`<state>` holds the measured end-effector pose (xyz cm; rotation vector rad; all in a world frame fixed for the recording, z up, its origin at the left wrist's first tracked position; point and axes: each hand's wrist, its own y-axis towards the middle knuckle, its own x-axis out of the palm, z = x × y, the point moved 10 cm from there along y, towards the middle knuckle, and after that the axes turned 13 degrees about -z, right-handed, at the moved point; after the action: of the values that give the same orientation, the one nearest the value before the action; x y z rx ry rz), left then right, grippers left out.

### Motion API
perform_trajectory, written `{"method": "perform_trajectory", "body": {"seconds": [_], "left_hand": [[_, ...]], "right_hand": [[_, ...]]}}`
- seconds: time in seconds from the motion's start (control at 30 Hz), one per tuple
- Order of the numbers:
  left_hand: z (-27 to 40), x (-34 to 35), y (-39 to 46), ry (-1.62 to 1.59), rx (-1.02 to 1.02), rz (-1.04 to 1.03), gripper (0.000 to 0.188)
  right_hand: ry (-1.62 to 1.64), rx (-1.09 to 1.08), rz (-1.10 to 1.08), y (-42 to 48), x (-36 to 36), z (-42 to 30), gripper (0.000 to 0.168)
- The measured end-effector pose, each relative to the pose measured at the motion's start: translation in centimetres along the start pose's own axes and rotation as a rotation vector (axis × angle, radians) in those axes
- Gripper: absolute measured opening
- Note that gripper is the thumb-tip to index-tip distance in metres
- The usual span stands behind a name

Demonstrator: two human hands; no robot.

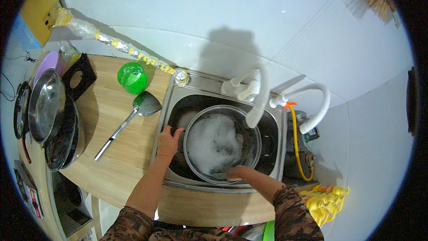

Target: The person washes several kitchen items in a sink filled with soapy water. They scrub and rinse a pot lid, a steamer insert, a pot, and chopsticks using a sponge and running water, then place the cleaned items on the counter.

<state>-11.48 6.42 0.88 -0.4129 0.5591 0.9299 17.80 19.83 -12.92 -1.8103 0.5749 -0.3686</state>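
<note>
A round metal pot (259,155) sits in the stainless steel sink (282,171), with cloudy, foamy water (209,140) inside. My left hand (168,141) grips the dark side handle at the pot's left. A matching dark handle (267,145) shows on its right side. My right hand (236,173) reaches over the near rim into the pot. Its fingers are blurred and partly hidden in the suds, so whether they hold anything cannot be seen. The white faucet spout (256,115) hangs over the pot's far right rim.
Left of the sink, a spatula (123,125) and a green bowl (132,78) lie on the wooden counter (110,177). Several pans (46,105) stand farther left. A second white tap (317,90), a yellow hose (295,140) and yellow plastic containers (321,204) are at the right.
</note>
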Motion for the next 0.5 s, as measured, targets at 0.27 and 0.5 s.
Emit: {"method": "perform_trajectory", "body": {"seconds": [0.27, 0.5], "left_hand": [[-1.1, 0.0, -0.2, 0.024, 0.017, -0.013, 0.047], [-0.4, 0.0, 0.1, 0.078, 0.007, -0.060, 0.043]], "right_hand": [[-0.063, 0.006, 0.237, -8.3, -1.6, -4.6, 0.042], [-0.297, 0.571, 0.831, -18.8, -9.0, 0.4, 0.027]]}}
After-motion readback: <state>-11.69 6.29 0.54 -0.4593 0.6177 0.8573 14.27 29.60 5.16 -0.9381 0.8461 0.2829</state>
